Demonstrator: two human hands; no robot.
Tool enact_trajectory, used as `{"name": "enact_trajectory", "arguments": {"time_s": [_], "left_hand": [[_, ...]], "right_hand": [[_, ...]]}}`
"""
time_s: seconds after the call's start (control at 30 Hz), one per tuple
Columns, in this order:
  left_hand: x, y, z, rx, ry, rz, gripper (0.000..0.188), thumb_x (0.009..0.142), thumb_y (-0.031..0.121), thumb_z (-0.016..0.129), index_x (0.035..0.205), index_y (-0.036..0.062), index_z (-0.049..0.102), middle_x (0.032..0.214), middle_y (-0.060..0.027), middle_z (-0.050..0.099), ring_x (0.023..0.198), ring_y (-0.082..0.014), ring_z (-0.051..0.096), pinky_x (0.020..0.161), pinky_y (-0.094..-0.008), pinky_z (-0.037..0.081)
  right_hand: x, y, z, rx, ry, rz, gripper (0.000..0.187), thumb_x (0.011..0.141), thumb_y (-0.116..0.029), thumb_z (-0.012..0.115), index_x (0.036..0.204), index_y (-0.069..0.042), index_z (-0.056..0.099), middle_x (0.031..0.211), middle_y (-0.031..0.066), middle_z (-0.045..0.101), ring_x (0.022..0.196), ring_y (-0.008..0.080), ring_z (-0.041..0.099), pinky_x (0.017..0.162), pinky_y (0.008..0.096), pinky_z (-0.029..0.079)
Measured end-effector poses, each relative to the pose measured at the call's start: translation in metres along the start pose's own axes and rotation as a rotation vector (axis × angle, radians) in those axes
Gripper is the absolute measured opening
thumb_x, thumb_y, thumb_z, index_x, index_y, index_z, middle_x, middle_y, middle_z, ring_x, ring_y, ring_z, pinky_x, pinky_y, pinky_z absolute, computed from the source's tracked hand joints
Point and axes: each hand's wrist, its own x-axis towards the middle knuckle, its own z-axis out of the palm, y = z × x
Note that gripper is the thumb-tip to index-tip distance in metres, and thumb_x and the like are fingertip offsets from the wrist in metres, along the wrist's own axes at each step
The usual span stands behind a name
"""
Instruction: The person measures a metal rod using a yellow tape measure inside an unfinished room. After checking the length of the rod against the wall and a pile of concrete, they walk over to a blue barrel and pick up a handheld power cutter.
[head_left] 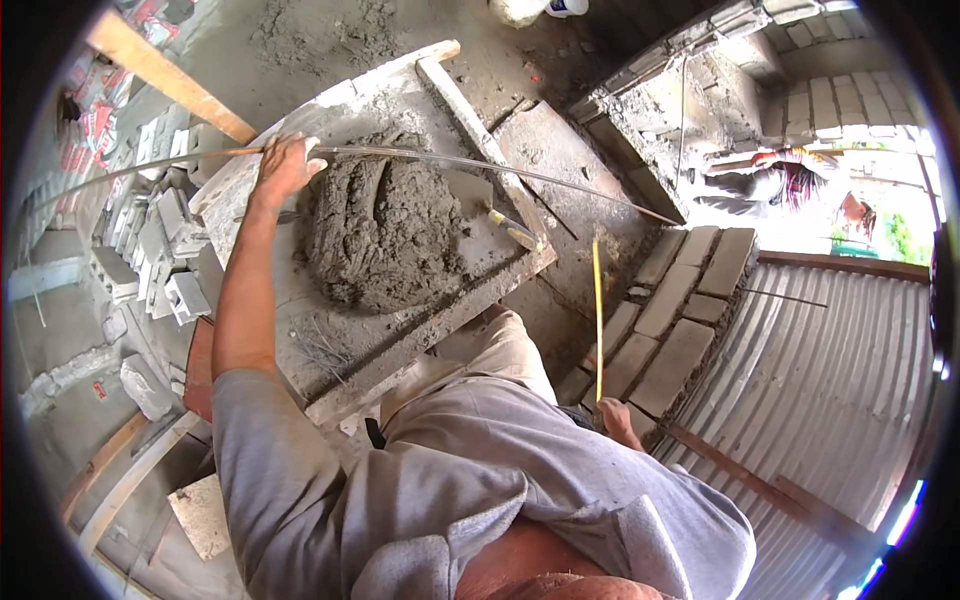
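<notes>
My left hand [287,168] is raised over the wooden mortar board [437,290] and closed round long thin metal rods [430,156]. The rods run crosswise from the far left to the block structure at right. Below them, a heap of wet grey mortar [375,235] sits on the board, with a groove across its top. A trowel [512,229] lies at the mortar's right side. Low at my right side, my right hand [621,422] grips a yellow tape measure [599,320]. Its blade stretches away from me beside the block wall; the case is hidden.
A block wall [672,330] stands close on my right, with corrugated metal sheet [800,390] beyond. Loose hollow blocks [150,250] are piled at left, near a slanting wooden plank [170,75]. Another person [765,185] is outside the opening at far right.
</notes>
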Motion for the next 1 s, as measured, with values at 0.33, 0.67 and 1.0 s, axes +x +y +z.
{"name": "enact_trajectory", "arguments": {"time_s": [0.33, 0.67, 1.0], "left_hand": [[-0.050, 0.070, -0.036, -0.159, 0.327, -0.220, 0.064, 0.082, 0.043, 0.069, 0.136, 0.0116, 0.052, 0.144, -0.0176, 0.045, 0.138, -0.0356, 0.034, 0.114, -0.0527, 0.024], [-0.152, 0.273, 0.005, -1.652, -0.030, -0.481, 0.057, 0.094, 0.035, 0.063, 0.132, -0.0029, 0.047, 0.114, -0.0123, 0.062, 0.096, -0.0181, 0.064, 0.076, -0.0293, 0.056], [-0.149, 0.236, -0.023, -1.650, 0.599, -0.848, 0.024, 0.096, 0.024, 0.058, 0.102, 0.0004, 0.058, 0.085, -0.0089, 0.065, 0.066, -0.0141, 0.067, 0.051, -0.0237, 0.056]], "right_hand": [[0.078, -0.115, -0.025, 0.669, 0.072, -0.118, 0.035, 0.092, -0.025, 0.059, 0.117, -0.001, 0.062, 0.089, 0.0074, 0.065, 0.083, 0.0149, 0.061, 0.074, 0.0260, 0.047], [0.230, -0.339, -0.134, 0.459, -0.396, -0.516, 0.032, 0.081, -0.016, 0.062, 0.108, 0.000, 0.065, 0.083, 0.0154, 0.059, 0.069, 0.0236, 0.055, 0.065, 0.0335, 0.045], [0.238, -0.437, -0.119, 0.077, -0.392, -0.930, 0.044, 0.082, -0.023, 0.067, 0.122, -0.005, 0.061, 0.098, 0.0186, 0.066, 0.086, 0.0328, 0.066, 0.078, 0.0401, 0.051]]}}
